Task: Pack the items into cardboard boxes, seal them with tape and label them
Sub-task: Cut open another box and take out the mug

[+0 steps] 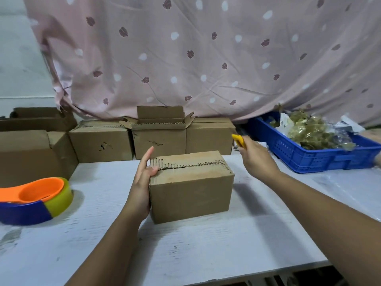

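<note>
While the left hand (142, 178), fingers (147, 158) straight, pressed against the closed brown cardboard box (191, 188) on the white desk (206, 244), the right hand (255, 159) gripped a yellow plastic cutter (238, 140)

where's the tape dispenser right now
In the head view, the tape dispenser lies on the white table at the far left edge, left of the closed box the left hand touches and just in front of a larger carton.

A white wood-grain table (206, 244) carried a closed cardboard box (191, 188) at its middle and a tape dispenser (35, 201) at near left. More cardboard boxes (101, 141) lined the far edge, and a blue plastic crate (309, 157) stood far right.
</note>
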